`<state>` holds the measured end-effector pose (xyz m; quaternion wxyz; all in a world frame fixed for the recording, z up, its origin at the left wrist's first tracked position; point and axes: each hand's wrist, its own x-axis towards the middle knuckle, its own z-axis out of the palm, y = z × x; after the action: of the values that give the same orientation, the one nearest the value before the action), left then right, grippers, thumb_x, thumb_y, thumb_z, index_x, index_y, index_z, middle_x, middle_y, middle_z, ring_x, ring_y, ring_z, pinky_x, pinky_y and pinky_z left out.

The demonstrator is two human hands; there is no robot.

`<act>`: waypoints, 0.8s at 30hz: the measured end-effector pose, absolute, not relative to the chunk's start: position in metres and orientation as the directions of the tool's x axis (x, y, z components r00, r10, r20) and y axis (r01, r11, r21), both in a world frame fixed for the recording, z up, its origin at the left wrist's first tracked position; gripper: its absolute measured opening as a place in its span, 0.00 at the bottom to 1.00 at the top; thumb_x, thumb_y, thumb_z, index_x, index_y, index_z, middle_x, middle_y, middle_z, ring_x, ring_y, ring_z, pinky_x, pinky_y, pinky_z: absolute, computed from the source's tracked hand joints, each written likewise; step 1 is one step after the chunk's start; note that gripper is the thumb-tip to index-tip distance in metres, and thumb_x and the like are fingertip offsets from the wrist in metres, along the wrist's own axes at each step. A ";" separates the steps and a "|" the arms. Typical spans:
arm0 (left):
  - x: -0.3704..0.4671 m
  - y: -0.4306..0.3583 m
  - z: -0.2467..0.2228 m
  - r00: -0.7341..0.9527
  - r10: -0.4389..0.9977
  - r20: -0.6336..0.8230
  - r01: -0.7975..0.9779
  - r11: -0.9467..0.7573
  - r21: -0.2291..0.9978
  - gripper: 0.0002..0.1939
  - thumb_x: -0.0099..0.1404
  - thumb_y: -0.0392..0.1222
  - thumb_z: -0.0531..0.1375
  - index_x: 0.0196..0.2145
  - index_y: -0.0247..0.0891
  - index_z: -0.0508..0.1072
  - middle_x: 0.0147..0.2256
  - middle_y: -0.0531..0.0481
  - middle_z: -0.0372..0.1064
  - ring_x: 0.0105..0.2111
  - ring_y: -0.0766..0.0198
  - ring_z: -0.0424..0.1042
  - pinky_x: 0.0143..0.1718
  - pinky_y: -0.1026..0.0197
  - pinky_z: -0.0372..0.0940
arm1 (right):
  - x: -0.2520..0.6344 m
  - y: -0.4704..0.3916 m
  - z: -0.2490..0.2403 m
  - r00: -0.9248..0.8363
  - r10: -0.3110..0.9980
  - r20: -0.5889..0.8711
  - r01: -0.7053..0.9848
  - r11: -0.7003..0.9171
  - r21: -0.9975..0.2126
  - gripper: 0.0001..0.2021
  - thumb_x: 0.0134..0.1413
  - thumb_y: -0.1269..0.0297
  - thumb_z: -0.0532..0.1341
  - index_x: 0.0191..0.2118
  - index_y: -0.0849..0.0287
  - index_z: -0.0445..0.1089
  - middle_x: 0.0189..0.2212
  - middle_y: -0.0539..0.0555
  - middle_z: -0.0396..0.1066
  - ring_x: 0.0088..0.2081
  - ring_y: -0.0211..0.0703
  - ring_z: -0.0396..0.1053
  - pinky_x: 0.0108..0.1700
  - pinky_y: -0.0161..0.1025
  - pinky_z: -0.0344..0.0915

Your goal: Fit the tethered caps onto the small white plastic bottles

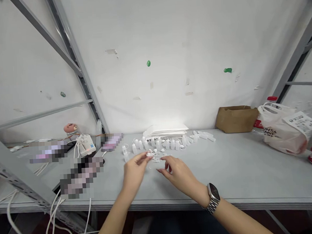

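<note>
My left hand (134, 168) pinches a small white cap (149, 154) between thumb and fingertips. To its right, my right hand (178, 170) is curved over the grey tabletop, thumb and index finger apart with nothing visible between them. Small white loop-shaped pieces (156, 160) lie on the surface between both hands. Behind them stands a loose row of several small translucent squeeze bottles (158, 144), some with white caps on tethers. One bottle (126, 156) stands apart at the left end, near my left hand.
A stack of white sheets (167, 130) lies against the wall. An open cardboard box (236, 119) and a plastic bag (279, 135) are at the right. A power strip (86, 145), white cables and blurred phone-like items occupy the left, beside a metal shelf post (25, 179).
</note>
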<state>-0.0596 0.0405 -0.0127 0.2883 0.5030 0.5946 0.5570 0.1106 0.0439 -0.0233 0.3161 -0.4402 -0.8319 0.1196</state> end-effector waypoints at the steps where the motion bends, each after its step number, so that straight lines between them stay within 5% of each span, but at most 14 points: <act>1: -0.074 0.044 -0.011 -0.395 0.880 0.262 0.374 -0.106 0.921 0.14 0.50 0.46 0.62 0.35 0.38 0.76 0.38 0.46 0.77 0.42 0.55 0.73 0.45 0.57 0.66 | 0.116 0.042 -0.023 -0.403 0.825 0.396 0.668 0.561 -0.489 0.12 0.55 0.64 0.58 0.45 0.60 0.65 0.30 0.54 0.71 0.31 0.44 0.67 0.35 0.41 0.63; 4: -0.125 0.055 -0.011 -0.550 0.755 0.358 0.612 0.072 0.788 0.17 0.53 0.47 0.58 0.39 0.37 0.74 0.39 0.43 0.76 0.41 0.55 0.73 0.45 0.56 0.65 | 0.135 0.038 -0.023 -0.357 0.877 0.322 0.683 0.480 -0.550 0.11 0.56 0.62 0.55 0.43 0.58 0.67 0.31 0.54 0.71 0.32 0.44 0.68 0.34 0.40 0.63; 9: -0.175 0.076 -0.028 -0.594 0.731 0.337 0.644 0.181 0.743 0.13 0.55 0.42 0.54 0.35 0.35 0.72 0.38 0.37 0.75 0.41 0.49 0.73 0.46 0.49 0.63 | 0.158 0.035 -0.027 -0.302 0.921 0.246 0.687 0.389 -0.614 0.10 0.57 0.60 0.53 0.38 0.56 0.68 0.30 0.53 0.72 0.31 0.44 0.69 0.33 0.39 0.63; 14: -0.170 0.089 -0.050 -0.539 0.775 0.331 0.681 0.169 0.713 0.09 0.54 0.39 0.53 0.32 0.38 0.70 0.36 0.40 0.75 0.40 0.52 0.73 0.45 0.52 0.64 | 0.160 0.034 -0.031 -0.309 0.925 0.223 0.727 0.381 -0.572 0.11 0.57 0.61 0.52 0.38 0.58 0.69 0.31 0.54 0.72 0.33 0.45 0.69 0.34 0.40 0.63; 24: -0.176 0.096 -0.059 -0.405 0.855 0.324 0.721 0.081 0.688 0.16 0.56 0.40 0.52 0.43 0.35 0.66 0.41 0.40 0.74 0.43 0.57 0.73 0.46 0.57 0.63 | 0.157 0.036 -0.035 -0.331 0.920 0.210 0.779 0.392 -0.489 0.10 0.57 0.65 0.52 0.38 0.60 0.69 0.32 0.56 0.73 0.33 0.46 0.69 0.34 0.40 0.61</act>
<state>-0.1760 0.0956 -0.0591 0.0816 0.5391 0.7307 0.4107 0.1567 0.0358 -0.0346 0.2318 -0.5301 -0.8014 0.1520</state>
